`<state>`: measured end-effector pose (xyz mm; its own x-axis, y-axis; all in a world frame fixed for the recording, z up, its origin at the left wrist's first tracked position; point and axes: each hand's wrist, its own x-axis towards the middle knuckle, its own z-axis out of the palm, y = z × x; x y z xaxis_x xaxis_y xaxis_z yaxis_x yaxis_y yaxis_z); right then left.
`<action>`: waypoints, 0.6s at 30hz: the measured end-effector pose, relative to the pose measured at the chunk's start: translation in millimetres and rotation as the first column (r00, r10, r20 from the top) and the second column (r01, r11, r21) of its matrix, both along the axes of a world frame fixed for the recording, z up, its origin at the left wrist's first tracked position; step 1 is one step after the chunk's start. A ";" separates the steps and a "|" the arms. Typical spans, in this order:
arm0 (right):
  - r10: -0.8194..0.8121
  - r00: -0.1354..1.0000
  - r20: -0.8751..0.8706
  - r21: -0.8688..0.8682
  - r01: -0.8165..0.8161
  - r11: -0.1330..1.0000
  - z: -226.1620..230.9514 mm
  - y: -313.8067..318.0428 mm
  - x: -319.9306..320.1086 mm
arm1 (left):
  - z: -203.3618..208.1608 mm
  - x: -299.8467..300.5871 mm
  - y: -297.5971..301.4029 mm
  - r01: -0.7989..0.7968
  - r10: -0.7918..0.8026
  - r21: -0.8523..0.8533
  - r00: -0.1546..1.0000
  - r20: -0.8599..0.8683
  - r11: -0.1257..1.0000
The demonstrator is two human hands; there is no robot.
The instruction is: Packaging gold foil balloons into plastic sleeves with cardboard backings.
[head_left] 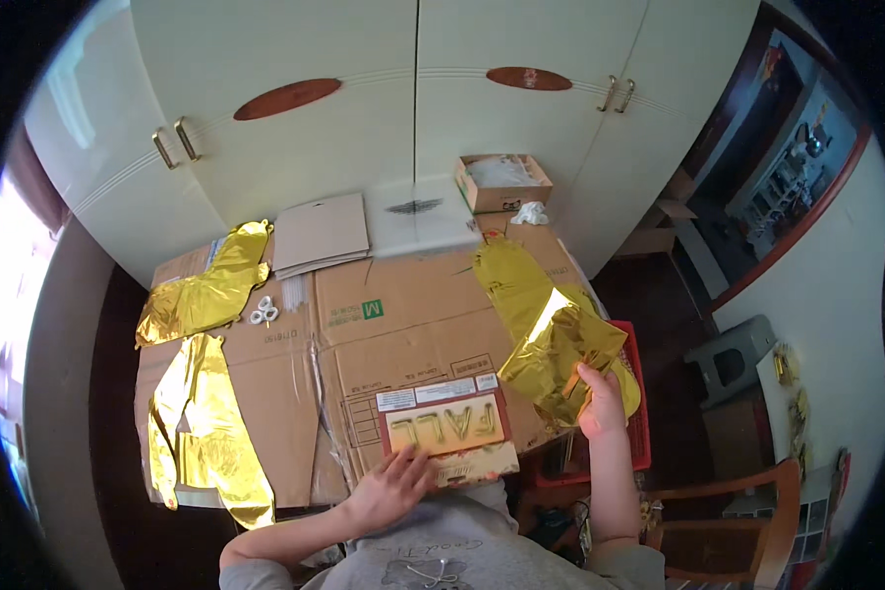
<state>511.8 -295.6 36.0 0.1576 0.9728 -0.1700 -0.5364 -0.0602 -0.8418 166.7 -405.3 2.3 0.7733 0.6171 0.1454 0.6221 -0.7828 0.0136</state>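
My left hand (395, 487) lies at the table's near edge, fingers stretched over the lower part of a flat package (452, 425) with a dark red border and a picture of gold letter shapes. My right hand (601, 401) pinches the near edge of a flat, shiny gold foil balloon (541, 344) at the table's right side. Creases run across this foil, and part of it hangs past the table edge. On the left of the table lie two more flat gold foil balloons, a far one (202, 300) and a near one (202, 423).
Opened brown cardboard (403, 329) covers the table. Small white rolls (264, 311) sit beside stacked cardboard sheets (322, 234). At the back stands a box (502, 185) of clear plastic, near crumpled white tissue (531, 213). A red basket (642, 433), wooden chair (728, 492) and grey stool (733, 364) stand right.
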 end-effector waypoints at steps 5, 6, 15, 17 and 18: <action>-0.054 0.998 -0.019 0.026 0.054 0.998 10.1 6.6 -18.9 | 60.9 -38.1 -3.4 -0.199 0.240 -0.141 0.881 0.408 0.970; -0.047 0.997 -0.053 0.036 0.049 0.998 16.4 5.3 -21.6 | 64.7 -47.6 0.1 -0.315 0.408 -0.268 0.793 0.454 0.910; 0.186 0.962 -0.200 -0.185 -0.224 0.957 0.5 -8.9 -85.9 | -8.7 -70.5 43.5 0.309 0.919 -0.866 -0.106 0.380 0.393; 0.246 0.949 -0.197 -0.225 -0.288 0.931 -12.7 -12.4 -103.6 | -12.8 -65.0 40.7 0.331 0.929 -0.868 -0.103 0.357 0.370; 0.263 0.942 -0.210 -0.227 -0.309 0.924 -17.9 -13.2 -109.3 | -14.0 -62.9 39.1 0.342 0.934 -0.869 -0.102 0.343 0.357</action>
